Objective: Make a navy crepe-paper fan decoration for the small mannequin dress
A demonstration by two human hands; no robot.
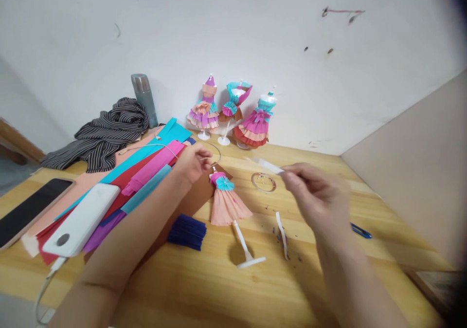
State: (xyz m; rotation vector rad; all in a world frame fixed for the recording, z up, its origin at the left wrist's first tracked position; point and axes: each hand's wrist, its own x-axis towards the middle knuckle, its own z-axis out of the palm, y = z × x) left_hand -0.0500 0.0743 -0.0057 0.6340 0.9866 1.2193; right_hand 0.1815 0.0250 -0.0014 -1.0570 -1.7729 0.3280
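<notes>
My right hand (pixel 315 191) pinches a white strip (pixel 268 165) between thumb and fingers, raised above the table; its far end is blurred. My left hand (pixel 197 162) is closed with its fingers curled, and whatever they hold is too small to make out. Just below it lies a miniature dress form (pixel 229 201) on its side. It wears a pink top, a turquoise rosette and a peach pleated paper skirt, and its white stand (pixel 246 250) points toward me. Another white strip (pixel 281 235) rests on the table among small dark scraps.
Three dressed miniature forms (pixel 251 126) stand by the wall. Coloured crepe paper (pixel 146 172), a power bank (pixel 82 221) and a phone (pixel 34 211) lie left. A pleated navy piece (pixel 187 232), a wire ring (pixel 263 182) and a blue tool (pixel 361 230) are also there.
</notes>
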